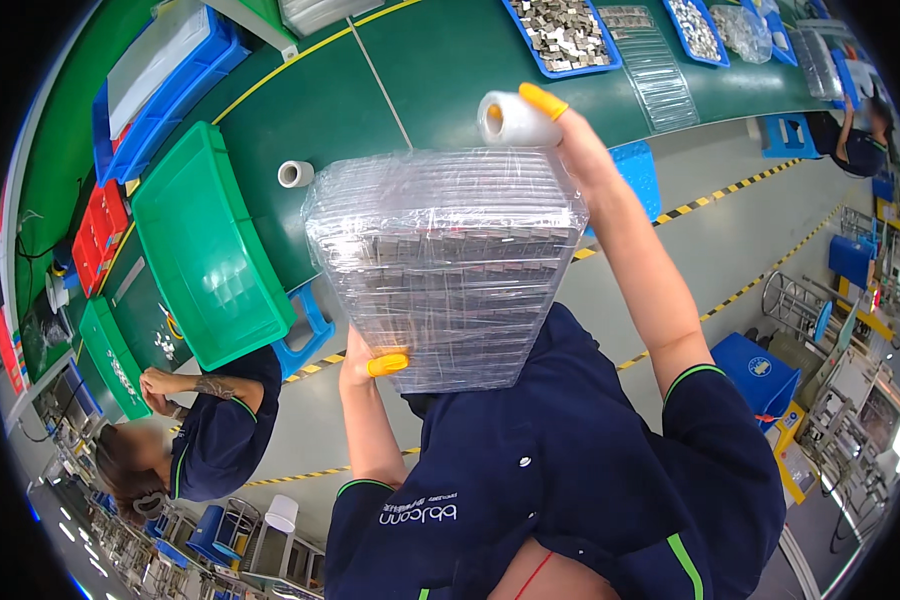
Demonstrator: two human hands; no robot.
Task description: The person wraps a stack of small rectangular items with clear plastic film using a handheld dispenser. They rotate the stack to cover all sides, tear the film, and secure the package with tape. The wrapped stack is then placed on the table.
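Observation:
A tall stack of clear plastic trays stands tilted against my body, its layers filled with small metallic parts. Clear stretch film covers its sides. My left hand grips the stack's lower left edge, a yellow finger cot on the thumb; its other fingers are hidden behind the trays. At the upper right corner, my right hand closes around a roll of stretch film, with yellow finger cots showing. A small cardboard-cored roll rests on the green table to the left of the stack.
A large green bin sits at the left, near a co-worker whose hands are over a smaller green tray. Blue trays of metal parts lie at the far side. A blue stool stands beyond my right arm.

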